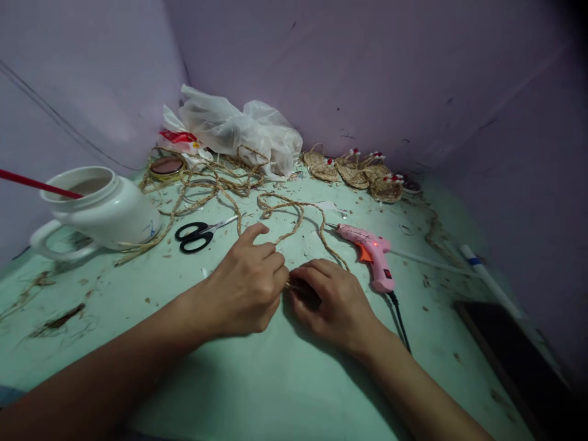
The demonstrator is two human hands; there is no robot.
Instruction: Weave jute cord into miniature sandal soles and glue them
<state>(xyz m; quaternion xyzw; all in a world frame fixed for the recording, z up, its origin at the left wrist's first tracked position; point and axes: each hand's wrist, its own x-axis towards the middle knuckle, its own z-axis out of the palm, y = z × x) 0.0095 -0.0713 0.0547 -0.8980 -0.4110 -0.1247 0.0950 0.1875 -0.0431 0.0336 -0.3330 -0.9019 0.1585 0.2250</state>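
My left hand [252,282] and my right hand [328,300] meet at the middle of the table. The left one is closed, index finger raised a little, thumb hidden, pinching a braided straw-coloured cord. Curled fingers of the right hand grip the same work, of which only a small bit shows between the hands. From there the braided cord [323,226] loops away over the table. To the right lies a pink hot glue gun [379,263], orange trigger toward me and a red light lit. Black-handled scissors [197,237] rest left of the hands, partly spread.
A white mug [124,211] with a red stick in it stands at left. Behind are a crumpled plastic bag [275,131], tangled braid [206,184] and several coiled woven pieces [353,174] with red and white beads. A dark flat object [500,349] lies at right.
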